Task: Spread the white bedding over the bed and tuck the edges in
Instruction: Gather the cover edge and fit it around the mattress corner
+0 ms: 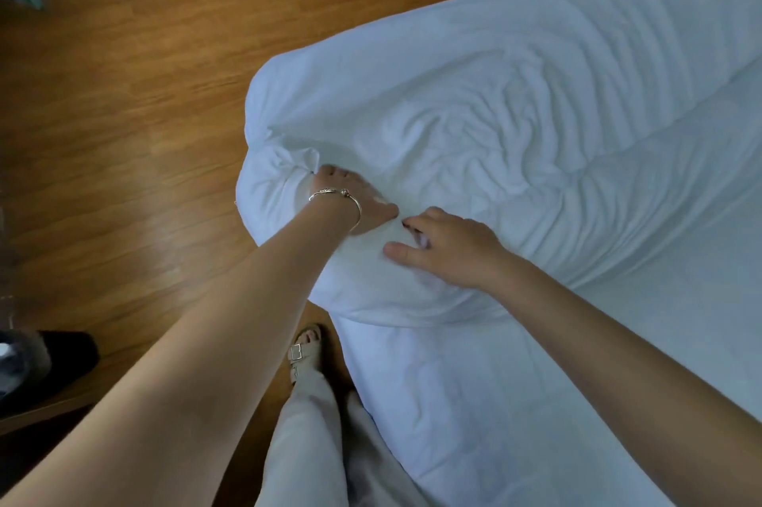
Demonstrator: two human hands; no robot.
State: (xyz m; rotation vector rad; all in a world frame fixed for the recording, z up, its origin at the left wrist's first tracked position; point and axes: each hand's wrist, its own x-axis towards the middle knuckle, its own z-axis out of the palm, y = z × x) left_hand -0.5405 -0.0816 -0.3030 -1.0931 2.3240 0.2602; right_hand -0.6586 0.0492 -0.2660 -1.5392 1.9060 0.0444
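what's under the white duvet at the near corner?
Below the white duvet, a white sheet covers the bed. The left hand presses into the bunched corner and the right hand lies flat on top. The mattress is covered.

The bed (474, 416) carries a rumpled white bedding (515, 127) — thick, bunched at the near corner, overhanging the wooden floor (136, 127). On that floor lie scattered items at the far edge — blurred, unidentifiable.

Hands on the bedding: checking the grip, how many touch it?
2: left hand presses the bunched corner of the bedding; right hand rests beside it.
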